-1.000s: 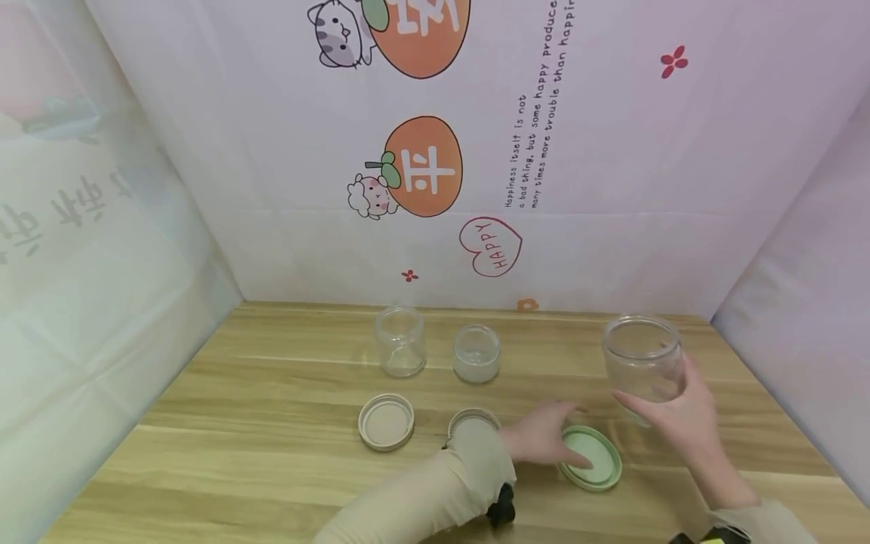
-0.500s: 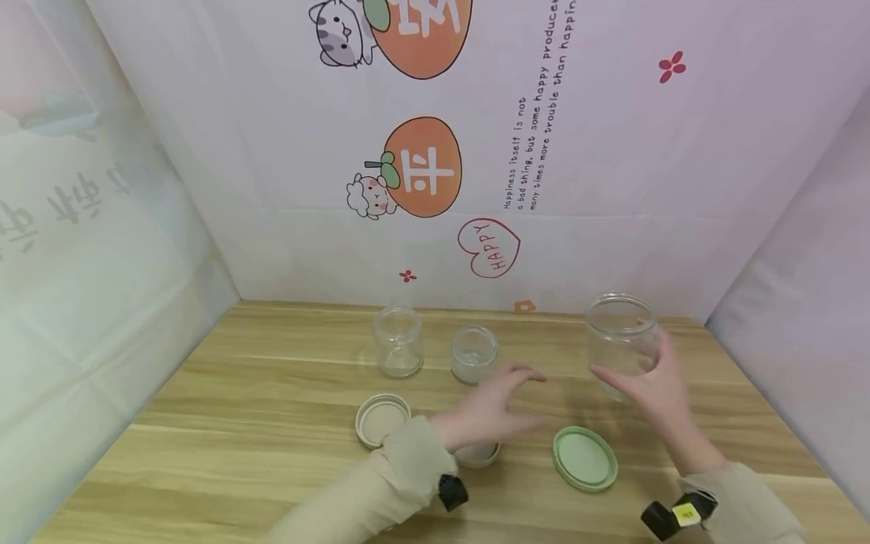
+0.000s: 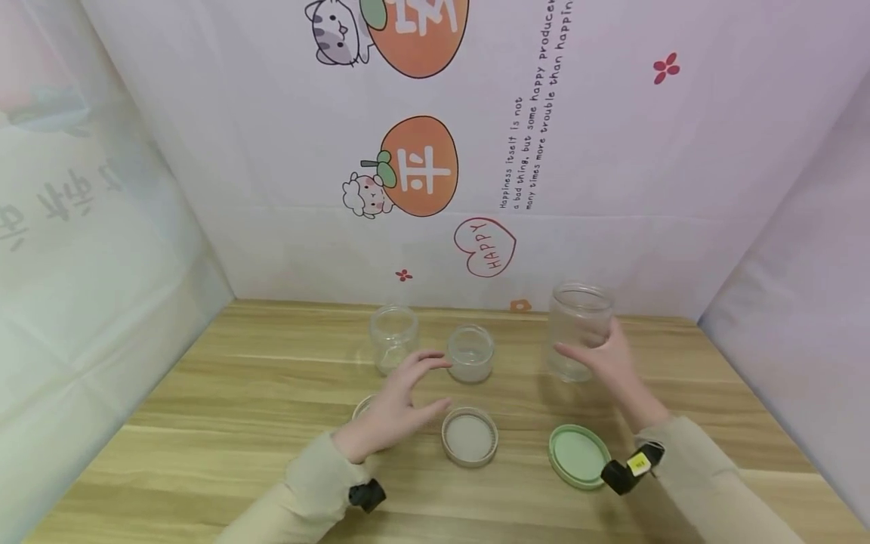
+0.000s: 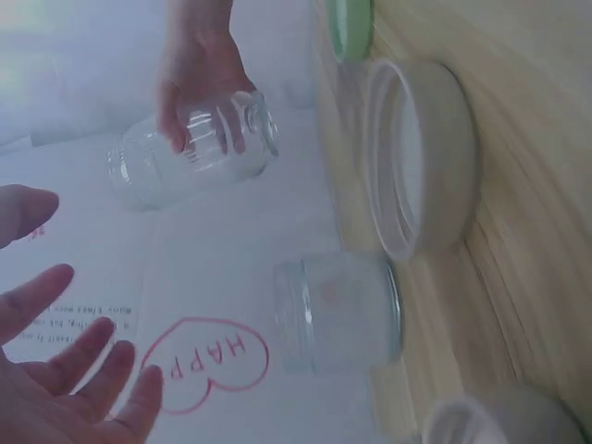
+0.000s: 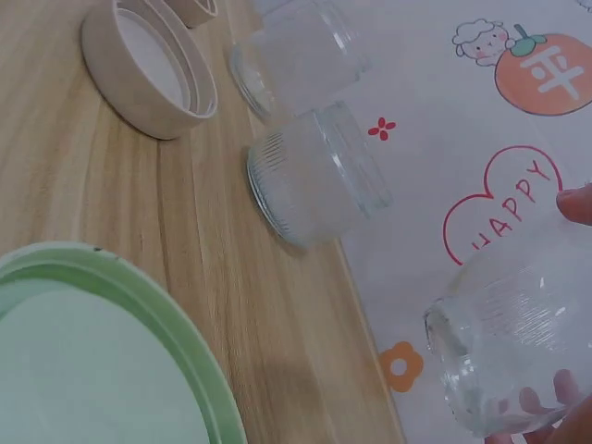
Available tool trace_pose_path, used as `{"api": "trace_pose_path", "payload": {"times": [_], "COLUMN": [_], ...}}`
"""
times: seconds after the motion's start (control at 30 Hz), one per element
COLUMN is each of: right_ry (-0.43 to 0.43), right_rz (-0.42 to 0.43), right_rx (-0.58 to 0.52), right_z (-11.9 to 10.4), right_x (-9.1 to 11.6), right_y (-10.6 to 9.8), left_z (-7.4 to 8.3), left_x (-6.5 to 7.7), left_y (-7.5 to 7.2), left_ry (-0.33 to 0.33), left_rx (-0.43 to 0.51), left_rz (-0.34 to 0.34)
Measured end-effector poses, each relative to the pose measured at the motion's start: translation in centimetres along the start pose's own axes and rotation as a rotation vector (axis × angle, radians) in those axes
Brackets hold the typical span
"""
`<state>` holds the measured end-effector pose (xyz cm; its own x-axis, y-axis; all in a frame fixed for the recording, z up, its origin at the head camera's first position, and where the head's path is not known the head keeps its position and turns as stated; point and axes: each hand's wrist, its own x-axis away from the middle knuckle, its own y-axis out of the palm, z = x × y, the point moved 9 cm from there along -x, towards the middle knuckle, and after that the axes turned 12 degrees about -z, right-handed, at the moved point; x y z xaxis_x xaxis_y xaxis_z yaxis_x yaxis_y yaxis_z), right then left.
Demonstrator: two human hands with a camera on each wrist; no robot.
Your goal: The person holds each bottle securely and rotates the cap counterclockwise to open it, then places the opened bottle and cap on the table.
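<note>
My right hand [image 3: 615, 370] grips a tall, clear glass jar [image 3: 578, 317] by its side, mouth up. In the left wrist view that jar [image 4: 190, 153] hangs clear of the wooden surface. My left hand [image 3: 394, 412] is held with fingers spread and nothing in it, over a beige lid [image 3: 362, 406] that it mostly hides. Just beyond the left fingertips stands a short glass jar [image 3: 470, 355]. Another glass jar [image 3: 393, 332], taller than the short one, is behind the left hand.
A second beige lid [image 3: 470, 437] lies inner side up in front of the short jar. To its right lies a green lid [image 3: 580, 455], near the right wrist's camera. A printed white cloth [image 3: 306, 249] rises behind the wooden table [image 3: 204, 423] and encloses its sides.
My right hand has carried the tall jar leftward and farther back. My left hand has moved left, away from the green lid, past the middle lid to above the left one.
</note>
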<state>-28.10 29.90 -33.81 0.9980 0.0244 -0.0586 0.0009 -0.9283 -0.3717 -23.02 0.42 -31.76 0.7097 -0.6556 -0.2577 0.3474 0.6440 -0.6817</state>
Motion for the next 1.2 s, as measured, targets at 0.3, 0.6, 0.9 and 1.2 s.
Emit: {"api": "trace_pose_path", "payload": {"times": [0.3, 0.6, 0.9, 1.2], "right_ry": [0.033, -0.007, -0.011, -0.053], "right_rz": [0.012, 0.006, -0.026, -0.072], "right_rx": [-0.011, 0.045, 0.073, 0.078], "right_z": [2.2, 3.1, 4.7, 4.3], "right_x": [-2.3, -3.6, -4.5, -4.7], "right_y": [0.3, 1.2, 1.6, 2.5], "left_z": [-2.1, -2.5, -3.0, -3.3], "left_x": [2.9, 4.2, 4.7, 4.7], "left_y": [-2.8, -3.9, -3.9, -3.7], "left_ry": [0.013, 0.031, 0.026, -0.017], "left_rx": [-0.078, -0.087, -0.121, -0.107], "left_rz": [0.154, 0.221, 0.251, 0.225]}}
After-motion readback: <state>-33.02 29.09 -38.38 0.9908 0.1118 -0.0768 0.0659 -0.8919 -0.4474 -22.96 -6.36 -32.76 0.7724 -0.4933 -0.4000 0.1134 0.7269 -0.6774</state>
